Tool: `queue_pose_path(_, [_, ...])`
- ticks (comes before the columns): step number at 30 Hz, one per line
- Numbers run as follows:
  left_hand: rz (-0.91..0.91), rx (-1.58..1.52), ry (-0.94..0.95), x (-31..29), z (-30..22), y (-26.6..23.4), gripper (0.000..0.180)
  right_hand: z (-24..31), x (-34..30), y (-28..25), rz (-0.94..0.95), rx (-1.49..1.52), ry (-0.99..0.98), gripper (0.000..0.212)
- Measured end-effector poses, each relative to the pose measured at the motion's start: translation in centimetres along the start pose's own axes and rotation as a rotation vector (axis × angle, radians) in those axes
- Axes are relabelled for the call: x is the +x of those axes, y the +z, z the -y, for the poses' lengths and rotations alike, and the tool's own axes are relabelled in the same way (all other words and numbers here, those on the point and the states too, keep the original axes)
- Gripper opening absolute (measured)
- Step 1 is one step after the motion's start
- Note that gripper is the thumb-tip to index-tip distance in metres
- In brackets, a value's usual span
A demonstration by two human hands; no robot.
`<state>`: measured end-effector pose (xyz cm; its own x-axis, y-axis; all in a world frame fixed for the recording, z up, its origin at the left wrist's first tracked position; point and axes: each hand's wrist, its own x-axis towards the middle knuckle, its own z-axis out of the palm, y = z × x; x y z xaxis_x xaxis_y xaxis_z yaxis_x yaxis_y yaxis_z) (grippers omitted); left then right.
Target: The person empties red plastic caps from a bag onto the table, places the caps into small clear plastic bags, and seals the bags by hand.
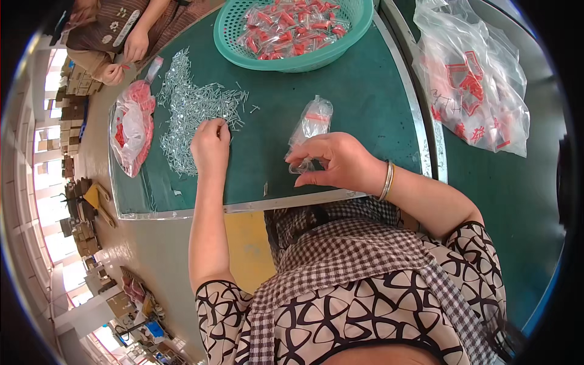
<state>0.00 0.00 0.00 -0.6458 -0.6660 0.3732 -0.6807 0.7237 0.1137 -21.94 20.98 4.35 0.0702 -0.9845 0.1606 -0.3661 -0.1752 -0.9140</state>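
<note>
Patterned cloth in cream and black, the wearer's top (pixel 347 310), sits closest to my lens, with a brown-and-white checked apron (pixel 340 246) over it. Beyond it I look down on a green table (pixel 267 134), its near edge trimmed with a pale strip.

From my distant seat I find the left hand (pixel 211 146) at the right side of a loose pile of silver screws (pixel 185 100). Its fingers are curled and bunched together among them; whether they pinch one I cannot tell, since the back of the hand hides the tips. One stray screw (pixel 254 109) lies just right of the pile.

The right hand (pixel 340 161), with a bangle (pixel 387 181) at its wrist, arches over the near end of some clear plastic bags (pixel 316 118) lying on the table. I see thumb and forefinger apart, with clear film showing in the gap (glossy stuff, hard to read from here), and I cannot tell if any finger grips it.

Farther off stands a teal basket (pixel 304 65) of small clear packets (pixel 292 30) with red pieces inside. Left of the screws lies a bag of red pieces (pixel 143 100); near it I make out a co-worker's hands (pixel 137 45). At far right rests a large clear bag with red printing (pixel 480 85).
</note>
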Motion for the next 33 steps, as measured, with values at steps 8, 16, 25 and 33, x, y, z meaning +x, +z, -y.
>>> queue_pose_path(8, [0.030, -1.351, -0.771, -0.8, -2.2, -2.9, 0.012, 0.5, -0.1, -0.1, 0.012, 0.049, 0.069, 0.036])
queue_pose_path(16, [0.054, -1.352, -0.432, -3.2, -11.8, -6.7, 0.006, -0.7, 0.0, 0.4, -0.080, 0.008, -0.033, 0.037])
queue_pose_path(25, [-0.036, -1.047, -0.055, -4.5, -13.6, -6.1, 0.013, -0.7, -0.2, 0.7, -0.134, -0.005, -0.070, 0.037])
queue_pose_path(33, [-0.019, -0.986, -0.020, -4.2, -13.3, -5.9, 0.015, -0.1, -0.1, 0.1, -0.086, 0.026, 0.025, 0.033])
